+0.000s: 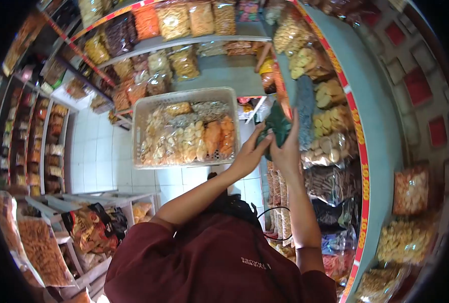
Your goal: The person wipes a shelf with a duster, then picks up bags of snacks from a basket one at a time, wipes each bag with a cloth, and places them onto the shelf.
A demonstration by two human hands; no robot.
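A dark green packet or bundle [278, 125] is held up at the right-hand shelf, between my two hands. My left hand [254, 147] has its fingers against the lower left side of it. On its right side, my right hand [288, 141] grips it with fingers pointing up. What exactly the green thing is, I cannot make out. To the left of my hands is a white plastic crate [137, 132] holding clear bags of pale, grey and orange snacks [194, 140].
Shelves [224, 39] of bagged snacks run across the back. The right shelf edge [366, 202] carries red and yellow price strips. More racks stand at the far left, and low shelves with packets [94, 228] are at the lower left. Tiled floor [97, 146] shows between.
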